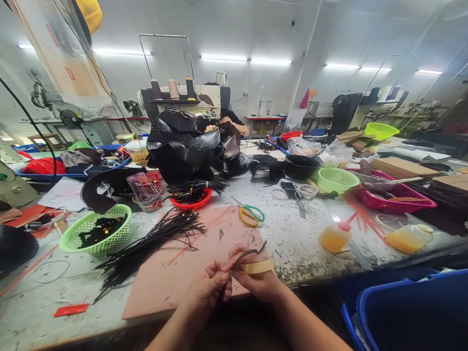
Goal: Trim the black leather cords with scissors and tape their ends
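Note:
My left hand (210, 285) is closed, pinching a thin dark cord (256, 251) whose lower part hangs toward my lap. Against it, my right hand (261, 285) grips the same cord, which crosses over its fingers and ends in a free tip. A pale yellow roll of tape (259, 266) sits around or between the right fingers. Both hands are above the near edge of a pink board (161, 287). On the board's left side lies a bundle of black cords (146, 246). Scissors (251, 215) with green and yellow handles rest beyond my hands.
A green basket (124, 229) with black pieces and a red bowl (199, 203) stand beyond the board. Black leather pieces (183, 151) are heaped ahead. Two bottles (334, 239) of amber liquid stand right. A blue bin (413, 302) is below the table edge. A person (237, 122) sits opposite.

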`<state>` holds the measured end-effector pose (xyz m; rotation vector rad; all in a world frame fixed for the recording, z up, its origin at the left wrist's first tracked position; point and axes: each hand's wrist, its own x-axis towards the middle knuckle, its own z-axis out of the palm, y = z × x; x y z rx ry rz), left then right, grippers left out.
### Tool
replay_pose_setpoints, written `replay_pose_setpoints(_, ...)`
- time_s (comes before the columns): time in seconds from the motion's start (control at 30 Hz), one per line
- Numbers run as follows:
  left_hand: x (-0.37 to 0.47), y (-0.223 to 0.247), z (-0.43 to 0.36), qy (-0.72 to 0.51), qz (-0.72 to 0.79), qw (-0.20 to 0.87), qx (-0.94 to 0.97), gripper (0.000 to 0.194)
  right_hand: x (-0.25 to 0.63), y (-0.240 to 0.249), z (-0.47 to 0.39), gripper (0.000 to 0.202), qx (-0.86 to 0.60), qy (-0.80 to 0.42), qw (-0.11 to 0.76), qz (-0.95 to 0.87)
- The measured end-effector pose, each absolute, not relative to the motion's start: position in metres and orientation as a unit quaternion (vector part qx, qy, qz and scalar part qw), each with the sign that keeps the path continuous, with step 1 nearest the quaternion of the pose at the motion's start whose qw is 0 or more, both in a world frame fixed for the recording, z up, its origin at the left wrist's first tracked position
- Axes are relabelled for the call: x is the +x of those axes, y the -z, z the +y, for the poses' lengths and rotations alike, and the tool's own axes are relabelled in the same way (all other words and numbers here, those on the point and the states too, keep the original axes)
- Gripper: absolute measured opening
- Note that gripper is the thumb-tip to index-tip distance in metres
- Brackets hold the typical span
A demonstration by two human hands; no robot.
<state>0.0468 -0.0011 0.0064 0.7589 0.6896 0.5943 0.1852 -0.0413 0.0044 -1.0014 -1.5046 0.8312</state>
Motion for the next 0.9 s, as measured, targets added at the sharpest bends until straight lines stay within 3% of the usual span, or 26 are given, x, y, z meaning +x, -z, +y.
replay_pose_setpoints(0.4,0.048,0.0,-0.005,-0.242,0.312,0.841,0.368,0.031,0.188,-0.006,-0.045,0.005,-0.391,-0.371,0.546,-0.641)
replay_pose_setpoints(0.6,0.043,-0.006,0.002,-0.297,0.32,0.751,0.495,0.025,0.186,-0.002,-0.048,0.004,-0.439,-0.361,0.528,-0.631)
replay_pose_setpoints(0.77,0.043,-0.001,0.004,-0.269,0.332,0.71,0.56,0.025,0.191,0.007,-0.048,0.008,-0.478,-0.22,0.443,-0.726)
replay_pose_setpoints(0.9,0.047,0.01,0.006,-0.243,0.374,0.731,0.516,0.025,0.223,0.021,-0.036,0.014,-0.6,-0.088,0.272,-0.747)
